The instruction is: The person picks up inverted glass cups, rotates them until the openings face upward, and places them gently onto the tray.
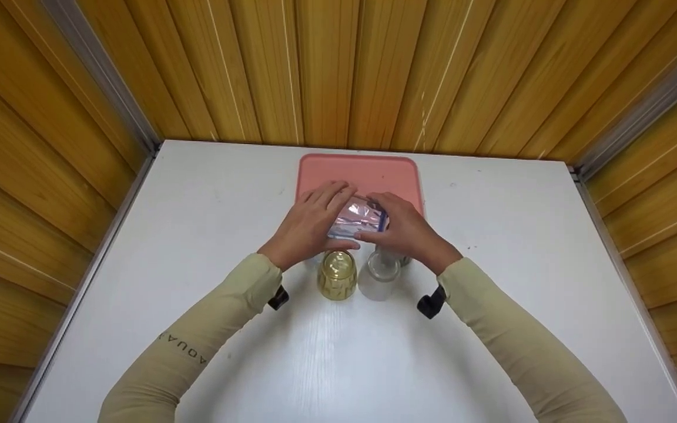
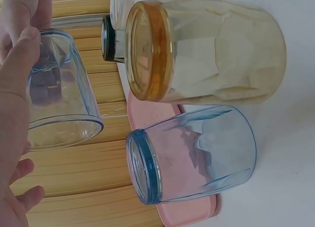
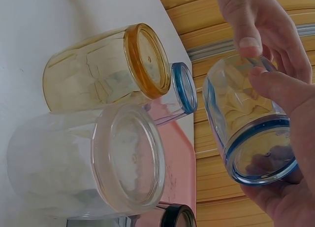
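Both hands hold a clear, blue-tinted plastic cup on its side in the air, in front of a pink tray. My left hand is at the mouth end, thumb below and fingers over the top. The right hand grips the blue-ringed base end, its thumb on the cup's side in the right wrist view. Close below stand upside-down cups: a yellow one and a clear one nearer me, a blue one and a dark-based one behind, mostly covered by the hands in the head view.
The pink tray lies at the back of the white table, by the wood-panelled wall. More panels rise on the left and right. Long sleeves cover both arms, and a dark wrist mount sticks out under the right one.
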Motion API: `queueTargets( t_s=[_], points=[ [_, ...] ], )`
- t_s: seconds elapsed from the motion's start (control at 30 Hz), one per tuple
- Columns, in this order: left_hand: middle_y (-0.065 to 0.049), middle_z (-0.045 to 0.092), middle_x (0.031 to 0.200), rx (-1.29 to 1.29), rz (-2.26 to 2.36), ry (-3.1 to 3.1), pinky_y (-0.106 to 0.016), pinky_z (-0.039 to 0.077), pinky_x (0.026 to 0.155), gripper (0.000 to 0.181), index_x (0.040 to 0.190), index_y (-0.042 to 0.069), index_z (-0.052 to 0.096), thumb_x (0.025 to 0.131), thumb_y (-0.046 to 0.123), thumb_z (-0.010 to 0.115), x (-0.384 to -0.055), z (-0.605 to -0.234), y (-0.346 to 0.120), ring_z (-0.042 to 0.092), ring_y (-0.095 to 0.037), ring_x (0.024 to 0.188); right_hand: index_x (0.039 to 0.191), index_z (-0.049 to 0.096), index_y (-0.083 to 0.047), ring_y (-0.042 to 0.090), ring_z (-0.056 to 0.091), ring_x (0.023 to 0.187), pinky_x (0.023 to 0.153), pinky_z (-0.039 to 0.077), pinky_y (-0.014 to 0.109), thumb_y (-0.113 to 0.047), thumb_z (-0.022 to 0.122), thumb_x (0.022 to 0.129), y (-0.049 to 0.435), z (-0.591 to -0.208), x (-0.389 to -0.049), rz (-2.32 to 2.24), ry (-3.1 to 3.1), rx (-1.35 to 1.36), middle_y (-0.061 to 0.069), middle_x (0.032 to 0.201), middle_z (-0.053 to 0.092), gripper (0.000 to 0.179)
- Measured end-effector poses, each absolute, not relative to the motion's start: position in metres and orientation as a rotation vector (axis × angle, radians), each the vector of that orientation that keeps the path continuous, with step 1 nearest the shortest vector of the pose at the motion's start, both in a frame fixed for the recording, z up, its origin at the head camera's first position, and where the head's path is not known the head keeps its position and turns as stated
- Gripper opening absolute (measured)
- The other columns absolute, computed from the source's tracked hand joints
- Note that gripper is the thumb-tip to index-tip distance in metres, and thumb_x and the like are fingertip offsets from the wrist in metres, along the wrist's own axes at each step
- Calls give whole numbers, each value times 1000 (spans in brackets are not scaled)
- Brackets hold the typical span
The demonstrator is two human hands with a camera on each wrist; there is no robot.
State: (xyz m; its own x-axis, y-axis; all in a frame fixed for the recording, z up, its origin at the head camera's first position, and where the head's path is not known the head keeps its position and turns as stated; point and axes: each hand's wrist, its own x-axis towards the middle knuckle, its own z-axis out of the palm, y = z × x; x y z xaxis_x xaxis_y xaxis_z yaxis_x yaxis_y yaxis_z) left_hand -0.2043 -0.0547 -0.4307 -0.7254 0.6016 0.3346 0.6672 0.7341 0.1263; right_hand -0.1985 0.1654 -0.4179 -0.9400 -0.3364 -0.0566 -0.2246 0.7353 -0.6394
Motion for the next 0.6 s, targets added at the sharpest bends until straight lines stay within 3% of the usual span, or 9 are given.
queueTargets(
  t_s=[0.3, 0.6],
  points=[
    [-5, 36, 154, -908, -413, -2687, -41, 29, 119, 78, 152, 16, 28, 92, 64, 43, -206, -430, -53, 34, -21, 143, 142, 42, -27, 19, 50, 121, 105, 45, 46, -59, 76, 73, 166, -418, -199, -1002, 2792, -432, -2, 139, 49, 84],
    [-4, 33, 156, -841, -552, -2735, -40, 26, 120, 65, 153, 19, 24, 100, 54, 34, -204, -431, -52, 31, -20, 145, 142, 40, -27, 19, 51, 120, 103, 48, 44, -55, 76, 75, 166, -420, -196, -1013, 2802, -442, -2, 137, 50, 81]
  ],
)
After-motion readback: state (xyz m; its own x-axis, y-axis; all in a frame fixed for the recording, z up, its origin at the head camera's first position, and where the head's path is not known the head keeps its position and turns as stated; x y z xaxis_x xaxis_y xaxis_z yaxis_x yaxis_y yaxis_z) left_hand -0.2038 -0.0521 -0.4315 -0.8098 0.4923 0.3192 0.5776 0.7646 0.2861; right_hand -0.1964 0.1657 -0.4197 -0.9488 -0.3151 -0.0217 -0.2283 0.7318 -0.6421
